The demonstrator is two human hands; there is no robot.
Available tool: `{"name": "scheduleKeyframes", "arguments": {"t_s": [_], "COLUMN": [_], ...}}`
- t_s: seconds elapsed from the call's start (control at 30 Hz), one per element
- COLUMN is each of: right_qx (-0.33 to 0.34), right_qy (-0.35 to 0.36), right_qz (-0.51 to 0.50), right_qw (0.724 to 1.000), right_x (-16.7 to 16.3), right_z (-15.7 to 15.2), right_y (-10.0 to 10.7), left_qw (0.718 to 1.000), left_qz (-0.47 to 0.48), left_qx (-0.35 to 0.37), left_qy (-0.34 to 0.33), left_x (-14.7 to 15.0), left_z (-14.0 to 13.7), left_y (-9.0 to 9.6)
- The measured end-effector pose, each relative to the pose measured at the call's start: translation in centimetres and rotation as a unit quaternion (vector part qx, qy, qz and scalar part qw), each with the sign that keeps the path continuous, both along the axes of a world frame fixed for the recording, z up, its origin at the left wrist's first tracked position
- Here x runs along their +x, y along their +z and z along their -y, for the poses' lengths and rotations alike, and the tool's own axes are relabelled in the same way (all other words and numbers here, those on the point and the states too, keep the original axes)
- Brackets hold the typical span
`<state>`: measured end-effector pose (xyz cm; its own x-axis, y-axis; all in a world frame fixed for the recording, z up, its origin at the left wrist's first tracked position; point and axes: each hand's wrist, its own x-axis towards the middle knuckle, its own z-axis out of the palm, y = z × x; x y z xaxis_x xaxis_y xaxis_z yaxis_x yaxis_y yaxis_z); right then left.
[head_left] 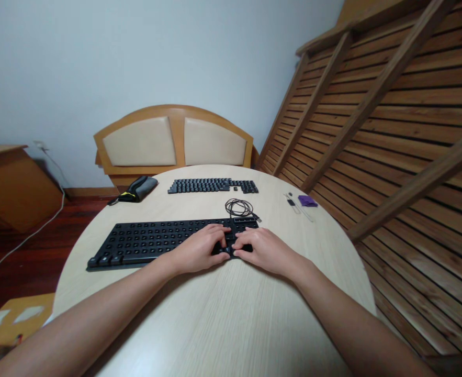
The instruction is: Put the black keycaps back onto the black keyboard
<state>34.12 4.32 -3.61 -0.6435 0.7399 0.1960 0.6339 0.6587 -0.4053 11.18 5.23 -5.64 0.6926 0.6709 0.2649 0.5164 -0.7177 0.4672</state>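
Observation:
A black keyboard (148,242) with most of its keycaps off lies across the table in front of me. Bare switches show in rows, and a few caps sit at its near left corner. Over the keyboard's right part, my left hand (205,245) bends its fingers down, thumb and index close together at the lower edge. Just beside it, my right hand (260,245) has thumb and index drawn together on the same part. Whatever lies between the fingertips is too small and covered to make out. Behind the hands rests a coiled black cable (240,207).
Removed keycaps (201,185) stand in rows toward the table's far side. A dark pouch (138,189) lies at the far left. To the right are a wire tool (292,203) and a purple cloth (307,201). Wooden slats (372,136) lean beyond the round table (231,319).

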Motion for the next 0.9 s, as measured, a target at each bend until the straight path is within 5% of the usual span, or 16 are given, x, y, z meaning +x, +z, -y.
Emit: {"name": "scheduleKeyframes", "arguments": {"t_s": [0.9], "right_qx": [0.008], "right_qy": [-0.010], "right_qz": [0.012], "right_qw": [1.000], "right_x": [0.42], "right_z": [0.03], "right_y": [0.26], "left_qw": [1.000], "left_qz": [-0.014], "left_qx": [0.006], "left_qy": [0.002], "left_x": [0.03], "left_z": [0.02], "left_y": [-0.02]}}
